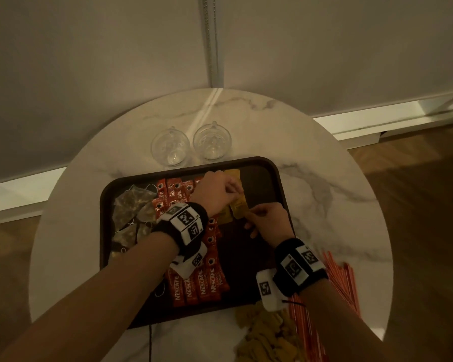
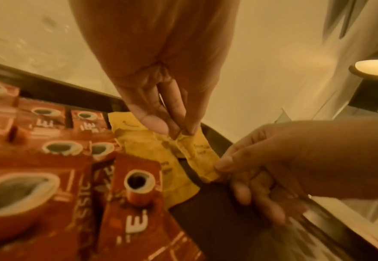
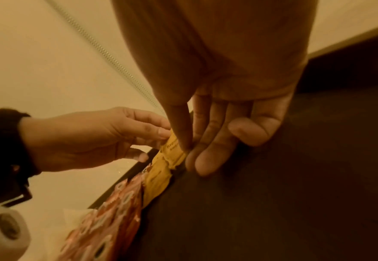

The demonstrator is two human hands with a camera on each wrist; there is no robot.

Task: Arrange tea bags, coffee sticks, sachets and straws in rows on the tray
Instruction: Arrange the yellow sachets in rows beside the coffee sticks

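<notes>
Head view: nearest, loose yellow sachets (image 1: 268, 335) and orange straws (image 1: 343, 288) lie on the round table (image 1: 351, 178) just off the dark tray (image 1: 277, 178). On the tray, coffee sticks (image 1: 202, 283) sit beside tea bags (image 1: 131, 207). Further in, the right hand (image 1: 268, 220) and left hand (image 1: 217, 190) each pinch one end of a yellow sachet (image 2: 202, 157) above the tray; two glass cups (image 1: 190, 143) stand beyond.

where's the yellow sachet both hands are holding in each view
Head: the yellow sachet sits at centre, over the tray, between left hand and right hand.
Left wrist: right of centre, pinched at both ends.
Right wrist: centre, under the right thumb.
Shared landmark: the red coffee sticks beside it, at left in the left wrist view and lower left in the right wrist view.
</notes>
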